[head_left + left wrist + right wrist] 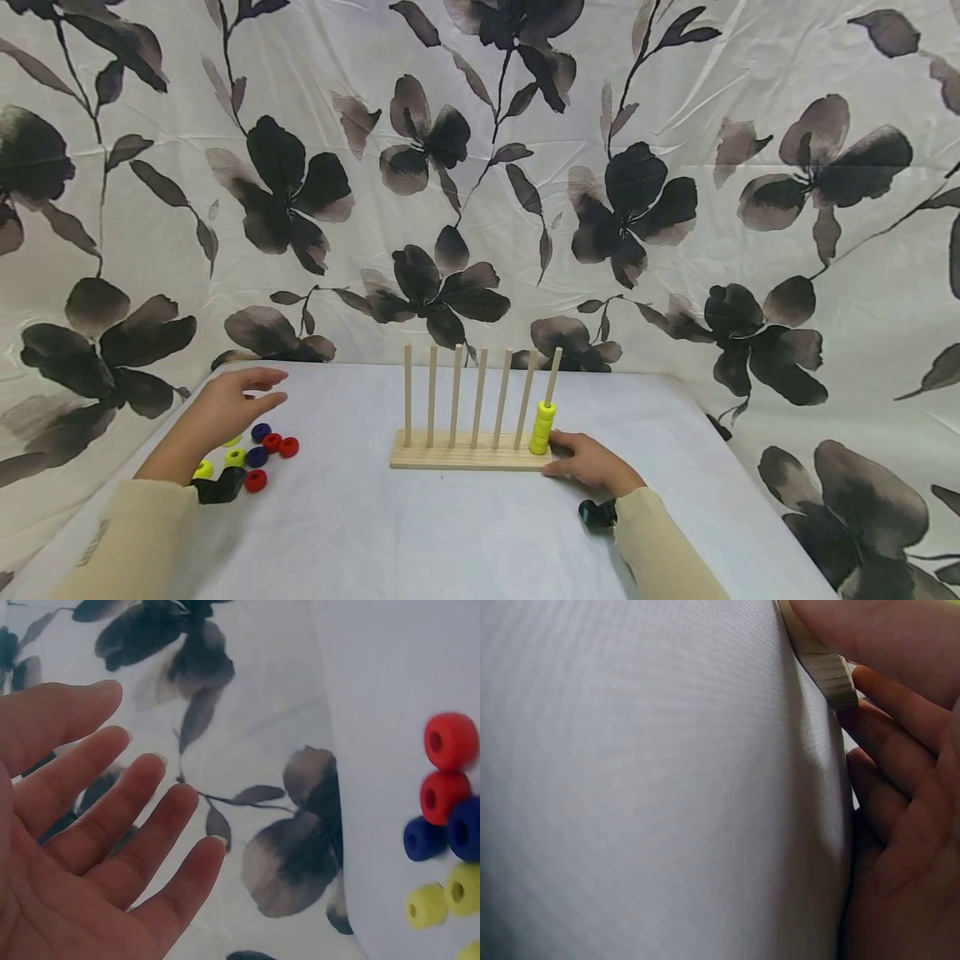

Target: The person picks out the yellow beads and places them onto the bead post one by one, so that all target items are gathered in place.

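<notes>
A wooden peg stand (468,458) with a row of several upright dowels is on the table; yellow beads (542,429) are stacked on its rightmost dowel. My right hand (592,460) holds the right end of the base, thumb at the front and fingers behind. In the right wrist view, the base's end (832,679) shows between thumb and fingers. At the left, my left hand (221,412) hovers above loose beads, its fingers (142,817) extended with nothing held. Red beads (256,481), blue beads (257,457) and yellow beads (235,457) lie there, some partly hidden by the hand and wrist.
A white cloth (360,533) covers the table. Behind it hangs a floral fabric (525,167), meeting the table's far edge. Dark wrist-worn devices (597,515) sit at both sleeves.
</notes>
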Tool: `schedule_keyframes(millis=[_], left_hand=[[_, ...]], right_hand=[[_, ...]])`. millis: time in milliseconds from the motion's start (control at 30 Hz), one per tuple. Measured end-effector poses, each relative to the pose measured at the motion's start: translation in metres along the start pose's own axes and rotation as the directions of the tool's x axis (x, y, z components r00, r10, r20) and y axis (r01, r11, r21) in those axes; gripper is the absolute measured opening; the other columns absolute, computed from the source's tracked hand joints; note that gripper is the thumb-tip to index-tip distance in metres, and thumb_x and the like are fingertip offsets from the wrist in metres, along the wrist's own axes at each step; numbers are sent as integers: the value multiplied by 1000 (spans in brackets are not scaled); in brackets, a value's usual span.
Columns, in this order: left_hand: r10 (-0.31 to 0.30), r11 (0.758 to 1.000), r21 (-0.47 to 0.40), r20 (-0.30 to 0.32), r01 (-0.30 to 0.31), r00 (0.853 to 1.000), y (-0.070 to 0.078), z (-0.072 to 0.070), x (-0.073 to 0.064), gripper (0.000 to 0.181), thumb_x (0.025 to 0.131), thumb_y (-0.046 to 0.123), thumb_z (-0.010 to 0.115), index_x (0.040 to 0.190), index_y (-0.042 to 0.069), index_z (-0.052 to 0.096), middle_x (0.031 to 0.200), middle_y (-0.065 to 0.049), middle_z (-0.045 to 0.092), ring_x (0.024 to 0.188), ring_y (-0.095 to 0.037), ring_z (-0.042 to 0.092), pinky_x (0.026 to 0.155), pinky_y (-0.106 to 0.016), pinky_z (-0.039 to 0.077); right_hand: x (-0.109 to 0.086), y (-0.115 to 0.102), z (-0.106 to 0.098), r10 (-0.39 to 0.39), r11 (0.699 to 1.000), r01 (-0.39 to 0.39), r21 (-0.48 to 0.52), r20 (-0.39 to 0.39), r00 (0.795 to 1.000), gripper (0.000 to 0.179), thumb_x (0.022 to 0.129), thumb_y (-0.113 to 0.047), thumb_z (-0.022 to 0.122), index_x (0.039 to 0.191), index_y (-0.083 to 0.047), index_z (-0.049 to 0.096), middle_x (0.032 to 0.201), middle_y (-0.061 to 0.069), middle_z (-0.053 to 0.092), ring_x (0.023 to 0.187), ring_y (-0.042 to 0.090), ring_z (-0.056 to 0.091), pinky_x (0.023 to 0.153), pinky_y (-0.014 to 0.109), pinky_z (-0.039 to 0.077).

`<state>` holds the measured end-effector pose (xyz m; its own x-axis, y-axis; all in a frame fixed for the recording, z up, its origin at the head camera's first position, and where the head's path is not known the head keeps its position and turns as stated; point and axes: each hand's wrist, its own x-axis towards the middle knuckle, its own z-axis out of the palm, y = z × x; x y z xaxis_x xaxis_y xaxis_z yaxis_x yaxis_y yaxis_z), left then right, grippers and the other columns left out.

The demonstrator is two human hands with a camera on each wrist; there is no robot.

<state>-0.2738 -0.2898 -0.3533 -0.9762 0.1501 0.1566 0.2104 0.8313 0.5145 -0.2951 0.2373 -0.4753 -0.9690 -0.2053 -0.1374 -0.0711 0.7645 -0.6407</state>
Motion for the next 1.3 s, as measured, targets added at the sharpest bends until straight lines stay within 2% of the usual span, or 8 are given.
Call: schedule_keyframes(millis=[233, 533, 767, 1033, 1300], left_hand=[[-22, 1000, 18, 22, 21, 1000, -18, 4, -6, 57, 94, 40, 60, 134, 0, 53, 131, -30, 53, 117, -49, 50, 89, -57, 52], [-69, 997, 24, 46, 68, 997, -40, 11, -13, 53, 94, 33, 63, 133, -1, 53, 126, -30, 56, 115, -49, 50, 88, -59, 51], [-90, 995, 53, 64, 86, 994, -51, 12, -14, 49, 93, 26, 63, 130, -5, 54, 122, -30, 59, 111, -48, 54, 86, -54, 54], [-164, 984, 84, 103, 156, 981, -65, 19, -14, 53, 91, 25, 66, 132, -6, 52, 127, -35, 53, 115, -52, 49, 90, -59, 50], [-200, 977, 110, 139, 185, 970, -79, 24, -12, 57, 88, 27, 68, 132, -6, 52, 129, -36, 51, 117, -55, 45, 92, -66, 43]], right_hand=[[1, 3, 0, -2, 1000, 2, 2, 5, 1000, 78, 77, -44, 78, 144, -16, 49, 149, 9, 46, 142, 36, 35, 114, 60, 28], [-1, 1, -2, -7, 1000, 7, 1, 7, 1000, 77, 77, -43, 78, 144, -17, 49, 150, 9, 46, 142, 36, 35, 114, 59, 28], [0, 1, -1, 0, 1000, 0, 13, 10, 1000, 78, 77, -44, 78, 143, -16, 49, 150, 9, 45, 142, 36, 35, 114, 60, 27], [1, 2, -2, 0, 1000, -1, 13, 12, 1000, 78, 76, -44, 78, 143, -18, 49, 150, 8, 46, 142, 36, 35, 114, 60, 27], [0, 0, -3, 6, 1000, -6, 14, 23, 1000, 78, 77, -44, 78, 144, -17, 48, 151, 9, 44, 143, 37, 33, 114, 60, 26]])
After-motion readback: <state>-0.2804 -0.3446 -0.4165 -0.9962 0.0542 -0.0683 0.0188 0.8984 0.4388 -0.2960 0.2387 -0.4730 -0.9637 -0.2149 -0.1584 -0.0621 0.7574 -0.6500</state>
